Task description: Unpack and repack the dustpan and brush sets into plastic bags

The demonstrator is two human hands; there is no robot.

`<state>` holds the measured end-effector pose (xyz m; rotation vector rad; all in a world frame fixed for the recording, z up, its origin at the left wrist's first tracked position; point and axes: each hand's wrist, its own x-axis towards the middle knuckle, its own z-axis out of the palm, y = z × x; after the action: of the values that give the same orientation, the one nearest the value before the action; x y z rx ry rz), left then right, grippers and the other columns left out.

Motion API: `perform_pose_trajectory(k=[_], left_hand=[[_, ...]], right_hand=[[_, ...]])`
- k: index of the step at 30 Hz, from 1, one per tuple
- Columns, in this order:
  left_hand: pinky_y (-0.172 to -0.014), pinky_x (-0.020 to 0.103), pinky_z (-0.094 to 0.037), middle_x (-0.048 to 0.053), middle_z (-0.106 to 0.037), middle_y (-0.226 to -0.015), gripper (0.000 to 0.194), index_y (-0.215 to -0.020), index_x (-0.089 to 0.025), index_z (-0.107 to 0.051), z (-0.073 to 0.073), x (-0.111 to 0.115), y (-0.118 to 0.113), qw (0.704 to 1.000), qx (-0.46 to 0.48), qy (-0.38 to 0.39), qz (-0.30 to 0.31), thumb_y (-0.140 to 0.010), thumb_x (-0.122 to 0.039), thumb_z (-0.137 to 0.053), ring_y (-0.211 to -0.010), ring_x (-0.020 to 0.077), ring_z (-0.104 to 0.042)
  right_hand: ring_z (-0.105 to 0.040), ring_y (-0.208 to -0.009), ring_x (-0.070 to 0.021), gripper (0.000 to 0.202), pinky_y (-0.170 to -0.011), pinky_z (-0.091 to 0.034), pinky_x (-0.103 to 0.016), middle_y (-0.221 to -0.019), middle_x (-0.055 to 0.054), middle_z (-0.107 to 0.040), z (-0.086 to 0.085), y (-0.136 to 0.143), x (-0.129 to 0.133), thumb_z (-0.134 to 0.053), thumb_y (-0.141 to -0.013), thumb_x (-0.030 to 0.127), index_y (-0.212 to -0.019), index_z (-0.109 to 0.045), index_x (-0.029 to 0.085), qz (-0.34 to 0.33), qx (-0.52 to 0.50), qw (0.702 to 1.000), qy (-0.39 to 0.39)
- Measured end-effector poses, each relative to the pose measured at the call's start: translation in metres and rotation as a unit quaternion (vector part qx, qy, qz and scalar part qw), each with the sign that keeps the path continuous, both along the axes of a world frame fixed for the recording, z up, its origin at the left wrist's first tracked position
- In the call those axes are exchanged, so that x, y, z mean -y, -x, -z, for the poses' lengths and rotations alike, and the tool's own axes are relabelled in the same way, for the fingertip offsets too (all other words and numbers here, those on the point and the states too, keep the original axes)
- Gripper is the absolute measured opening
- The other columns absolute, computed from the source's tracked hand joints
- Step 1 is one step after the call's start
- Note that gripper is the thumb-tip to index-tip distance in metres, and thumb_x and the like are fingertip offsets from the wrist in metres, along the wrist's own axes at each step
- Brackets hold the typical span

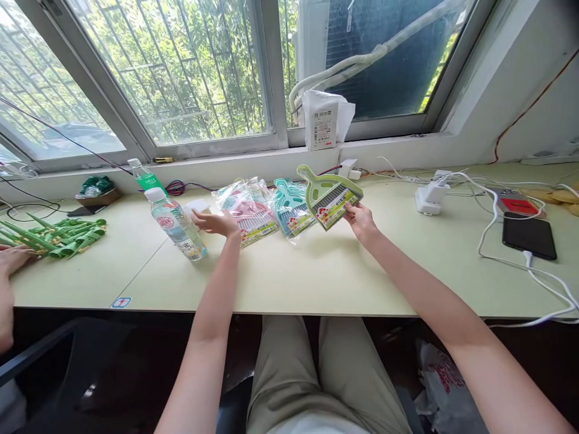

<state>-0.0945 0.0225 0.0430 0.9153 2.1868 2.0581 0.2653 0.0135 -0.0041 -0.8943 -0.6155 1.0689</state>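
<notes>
In my right hand (360,223) is a green mini dustpan and brush set (332,196) with a yellow label, pinched by its lower right corner and tilted above the table. My left hand (217,223) is open, fingers stretched toward the left, between a clear plastic bottle (174,224) and a pink dustpan and brush set (253,220) in clear wrapping. A teal dustpan and brush set (292,208), also wrapped, lies between the pink and green ones. Something white (198,206) shows behind my left fingertips; whether they touch it is unclear.
Another person's hand (18,260) rests by green folded leaf pieces (54,235) at the left. A second bottle (147,178) stands behind the first. White cables and a charger (429,196) lie right, with a black phone (529,235). A tissue pack (323,123) sits on the sill.
</notes>
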Motion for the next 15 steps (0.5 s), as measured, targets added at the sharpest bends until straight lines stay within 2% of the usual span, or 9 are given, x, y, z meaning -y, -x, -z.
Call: perform_pose_trajectory(k=[1,2,3,5,7,9,11,13,15], left_hand=[[-0.120,0.059,-0.007,0.019,-0.016,-0.160,0.072,-0.146,-0.020,-0.029,-0.005,0.005,-0.009,0.998,-0.061,-0.011,-0.013,-0.082,-0.017,-0.063,-0.153,0.0296,-0.002],[-0.121,0.057,-0.004,0.014,-0.017,-0.161,0.067,-0.142,-0.023,-0.036,-0.009,0.009,-0.019,0.993,-0.112,-0.027,0.021,-0.082,-0.018,-0.063,-0.153,0.0283,-0.001],[-0.122,0.055,-0.006,0.010,-0.021,-0.161,0.057,-0.137,-0.025,-0.045,-0.013,0.013,-0.029,0.984,-0.145,-0.046,0.088,-0.083,-0.020,-0.063,-0.153,0.0275,-0.006],[-0.120,0.049,-0.022,0.008,-0.040,-0.151,0.037,-0.123,-0.025,-0.058,-0.015,0.018,-0.051,0.952,-0.123,-0.063,0.274,-0.086,-0.030,-0.062,-0.147,0.0277,-0.028],[-0.110,0.045,-0.040,0.010,-0.058,-0.132,0.036,-0.119,-0.023,-0.060,-0.009,0.021,-0.074,0.882,-0.026,-0.037,0.470,-0.087,-0.041,-0.060,-0.128,0.0274,-0.052],[-0.095,0.043,-0.051,0.011,-0.065,-0.119,0.047,-0.126,-0.022,-0.055,0.003,0.023,-0.093,0.792,0.077,0.022,0.606,-0.087,-0.047,-0.060,-0.110,0.0261,-0.063],[-0.083,0.039,-0.055,0.009,-0.065,-0.116,0.053,-0.131,-0.023,-0.051,0.016,0.024,-0.106,0.755,0.136,0.048,0.640,-0.085,-0.047,-0.063,-0.099,0.0245,-0.066],[-0.078,0.036,-0.056,0.008,-0.066,-0.116,0.051,-0.130,-0.025,-0.051,0.026,0.022,-0.110,0.762,0.166,0.046,0.624,-0.085,-0.045,-0.063,-0.097,0.0234,-0.066],[-0.079,0.034,-0.055,0.006,-0.066,-0.116,0.044,-0.126,-0.025,-0.055,0.030,0.018,-0.107,0.777,0.185,0.025,0.601,-0.087,-0.045,-0.060,-0.101,0.0230,-0.065]], right_hand=[[-0.072,-0.090,-0.0199,0.018,-0.087,-0.062,-0.038,-0.089,-0.002,-0.074,0.000,0.003,0.001,-0.077,-0.071,0.016,-0.081,-0.063,0.021,-0.008,0.003,1.000,-0.004],[-0.072,-0.090,-0.0195,0.018,-0.088,-0.062,-0.037,-0.089,-0.002,-0.074,0.000,0.007,0.003,-0.077,-0.071,0.018,-0.082,-0.063,0.020,-0.018,0.007,1.000,-0.008],[-0.072,-0.089,-0.0194,0.019,-0.088,-0.061,-0.036,-0.089,-0.002,-0.074,0.000,0.012,0.005,-0.078,-0.071,0.019,-0.083,-0.064,0.020,-0.028,0.010,1.000,-0.011],[-0.072,-0.088,-0.0195,0.022,-0.087,-0.061,-0.036,-0.089,-0.002,-0.074,0.000,0.024,0.011,-0.080,-0.070,0.023,-0.085,-0.065,0.020,-0.049,0.009,0.999,-0.021],[-0.072,-0.085,-0.0194,0.025,-0.085,-0.062,-0.036,-0.089,-0.002,-0.075,0.000,0.035,0.017,-0.082,-0.068,0.026,-0.087,-0.066,0.020,-0.076,0.007,0.996,-0.034],[-0.072,-0.082,-0.0183,0.026,-0.083,-0.062,-0.035,-0.090,-0.002,-0.075,-0.001,0.043,0.021,-0.083,-0.068,0.026,-0.089,-0.067,0.020,-0.107,0.009,0.993,-0.040],[-0.072,-0.077,-0.0173,0.022,-0.078,-0.062,-0.034,-0.088,-0.004,-0.076,-0.003,0.045,0.020,-0.081,-0.071,0.027,-0.087,-0.068,0.019,-0.140,0.029,0.989,-0.022],[-0.071,-0.068,-0.0163,0.014,-0.071,-0.062,-0.032,-0.082,-0.005,-0.075,-0.007,0.038,0.013,-0.077,-0.076,0.026,-0.083,-0.068,0.017,-0.152,0.069,0.986,0.017],[-0.068,-0.060,-0.0146,0.012,-0.063,-0.060,-0.030,-0.077,-0.005,-0.072,-0.010,0.017,0.003,-0.073,-0.080,0.025,-0.079,-0.066,0.016,-0.108,0.126,0.984,0.056]])
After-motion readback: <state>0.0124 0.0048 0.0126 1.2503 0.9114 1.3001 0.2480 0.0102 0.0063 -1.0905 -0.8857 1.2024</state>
